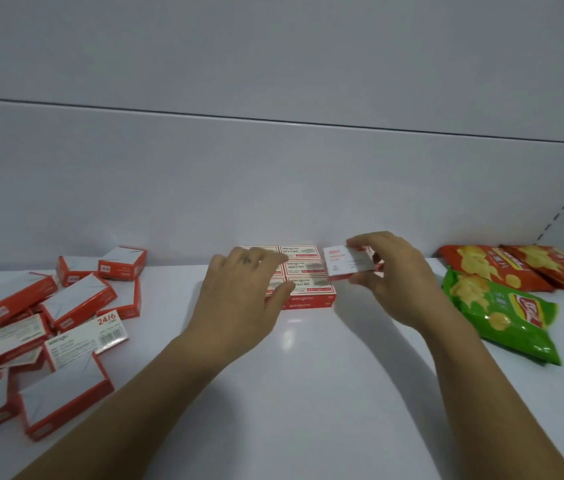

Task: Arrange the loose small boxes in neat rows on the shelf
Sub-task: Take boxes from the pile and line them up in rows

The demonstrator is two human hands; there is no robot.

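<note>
A neat block of red-and-white small boxes [304, 275] stands against the back wall of the white shelf [308, 375], several across its top and stacked two high. My left hand [242, 292] lies over the block's left part with fingers relaxed, covering the boxes there. My right hand [394, 275] pinches one small box [349, 266] between thumb and fingers, held tilted in the air just right of the block. A loose heap of the same boxes [41, 334] sprawls over the shelf's left side.
Three crisp bags lie at the right: a green one [502, 313] in front and two orange ones [495, 268] behind it near the wall. The white back wall rises directly behind the block.
</note>
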